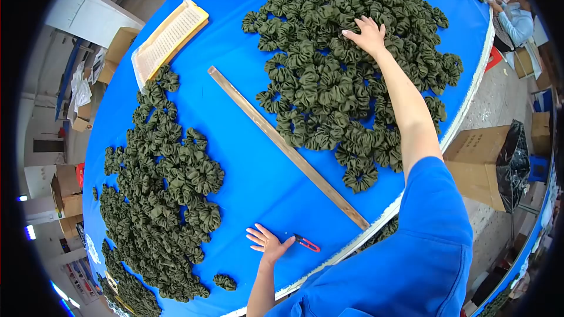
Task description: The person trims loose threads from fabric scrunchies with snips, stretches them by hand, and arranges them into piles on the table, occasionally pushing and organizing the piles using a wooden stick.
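Note:
My right hand (368, 34) reaches over the far pile of dark green scrunchies (317, 76), fingers spread, resting on or just above them. Nothing shows in its grasp. Low on the blue tabletop (229, 141), my left hand (269, 243) lies with fingers stretched out. Beside its thumb is a pair of red-handled thread snips (307, 243); whether the thumb touches them I cannot tell. A second pile of scrunchies (158, 199) covers the left part of the table, and a single scrunchie (224, 282) lies apart near my left hand.
A long wooden strip (288, 149) lies between the two piles. Beyond the left pile sits a yellow-edged tray (170, 41). A cardboard box (479, 164) with a black plastic liner stands on the floor at right. Another person (517, 23) is at the far right.

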Demonstrator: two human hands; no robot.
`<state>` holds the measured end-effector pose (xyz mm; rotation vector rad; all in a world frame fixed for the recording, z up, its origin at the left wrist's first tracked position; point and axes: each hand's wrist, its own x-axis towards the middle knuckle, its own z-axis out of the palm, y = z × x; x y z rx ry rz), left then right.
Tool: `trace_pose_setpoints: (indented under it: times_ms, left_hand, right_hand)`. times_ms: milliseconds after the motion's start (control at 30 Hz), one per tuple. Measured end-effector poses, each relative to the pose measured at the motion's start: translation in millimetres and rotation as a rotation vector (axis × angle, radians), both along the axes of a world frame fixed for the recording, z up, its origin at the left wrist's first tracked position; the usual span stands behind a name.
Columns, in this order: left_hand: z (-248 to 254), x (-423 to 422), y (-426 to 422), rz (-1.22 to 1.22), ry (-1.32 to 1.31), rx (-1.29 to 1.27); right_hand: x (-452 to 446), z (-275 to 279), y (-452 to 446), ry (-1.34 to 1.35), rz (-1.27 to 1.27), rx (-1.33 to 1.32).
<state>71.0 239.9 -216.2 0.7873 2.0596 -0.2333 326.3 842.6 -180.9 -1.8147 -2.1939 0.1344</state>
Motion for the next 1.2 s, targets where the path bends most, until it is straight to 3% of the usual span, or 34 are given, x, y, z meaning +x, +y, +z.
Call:
trace_pose_setpoints:
  times_ms: [33, 100, 167, 333, 433, 500, 567, 600, 667, 733, 800, 833, 867, 933, 1000, 1100, 1167, 1200]
  left_hand:
    - [-2, 0, 1, -0.001, 0.013, 0.012]
    - [-1, 0, -1, -0.002, 0.042, 0.030]
    - [2, 0, 1, -0.005, 0.046, 0.025]
    - [-1, 2, 3, 0.021, 0.055, 0.016]
    - [6, 1, 1, 0.030, 0.065, 0.149]
    - [-7, -4, -12, 0.028, 0.089, 0.201]
    - [0, -12, -32, -0.045, 0.088, 0.475]
    - [9, -15, -44, -0.046, 0.095, 0.618]
    - [24, -17, -76, 0.059, 0.082, 0.816]
    - [46, -15, -117, 0.257, 0.105, 0.851]
    - [47, -23, -168, 0.262, 0.308, 0.996]
    - [42, -30, -193, 0.307, 0.391, 1.032]
    - [38, -40, -215, 0.324, 0.394, 1.035]
    - [30, -66, -249, 0.723, 0.690, 0.956]
    - [23, -95, -263, 0.894, 0.845, 0.759]
    - [28, -129, -267, 0.840, 0.657, 0.511]
    - [1, -148, -276, 0.745, 0.602, 0.430]
    - [15, -152, -276, 0.743, 0.597, 0.441]
  right_hand:
    - [0, 7, -18, -0.002, 0.002, -0.001]
    - [2, 27, -85, 0.346, 0.141, 0.182]
    - [2, 44, -161, 0.295, 0.202, 0.161]
    - [22, 12, -277, -0.015, 0.400, 0.135]
    - [29, -41, -269, -0.209, 0.307, 0.115]
    - [24, -40, -259, -0.301, 0.336, 0.336]
    - [24, -31, -254, -0.281, 0.378, 0.271]
    - [15, -2, -263, -0.353, 0.346, 0.190]
    - [15, 10, -275, 0.057, 0.376, 0.208]
    - [20, 15, -303, 0.266, 0.443, 0.347]
    - [27, 16, -349, 0.362, 0.435, 0.209]
    - [27, 20, -379, 0.443, 0.361, 0.018]
    - [28, 20, -406, 0.468, 0.351, -0.033]
    - [24, 11, -449, 0.484, 0.338, -0.064]
    - [20, -2, -485, 0.458, 0.387, -0.132]
    - [-8, -1, -528, 0.459, 0.453, -0.168]
    - [-40, 2, -561, 0.503, 0.533, -0.221]
    - [-62, 16, -580, 0.522, 0.546, -0.222]
